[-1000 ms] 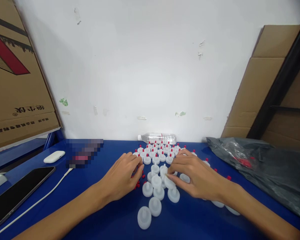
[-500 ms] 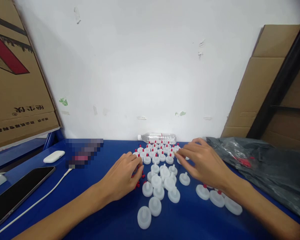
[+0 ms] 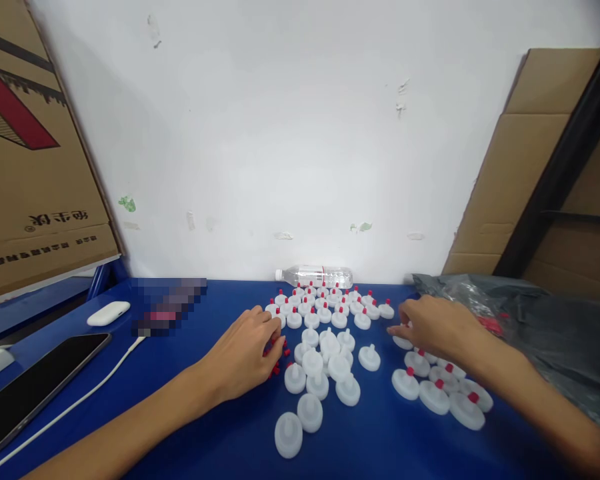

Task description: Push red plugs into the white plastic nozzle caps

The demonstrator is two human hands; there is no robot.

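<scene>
Many small white plastic caps lie on the blue table. Those at the back and at the right carry red tips; the cluster in the middle is plain white. My left hand rests curled on the table beside a little pile of loose red tips, fingers closed over them. My right hand is at the right, fingers bent down on a red-tipped cap at the edge of the right group.
A clear water bottle lies by the wall. A dark plastic bag with red tips covers the right side. At the left lie a phone, a white cable and a white earbud case. Cardboard boxes stand at both sides.
My right hand went from the middle cluster to the back row, then swung right to the red-tipped caps there. My left hand stayed put.
</scene>
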